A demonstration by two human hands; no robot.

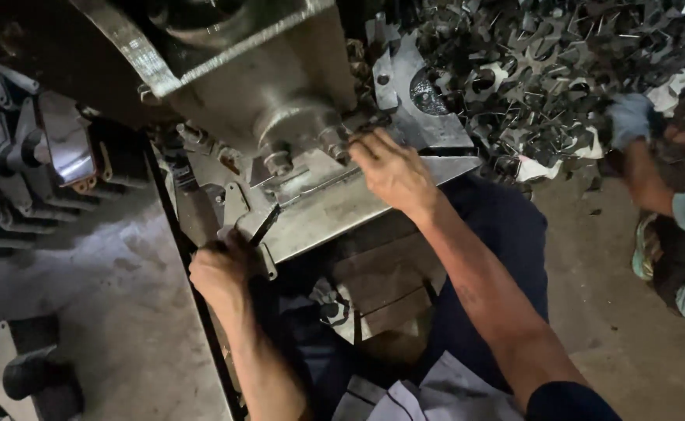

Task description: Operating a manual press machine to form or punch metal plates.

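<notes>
**Two hands at a metal press**

Head view: the left hand (pixel 219 273) is closed around a dark bar-shaped tool (pixel 264 224) at the front edge of the grey press bed (pixel 335 210). The right hand (pixel 389 168) rests fingers-down by the die (pixel 300 129) — whether it pinches anything cannot be told. Beyond lies a heap of stamped metal pieces (pixel 545 70), where another person's gloved hand (pixel 629 118) reaches.
</notes>
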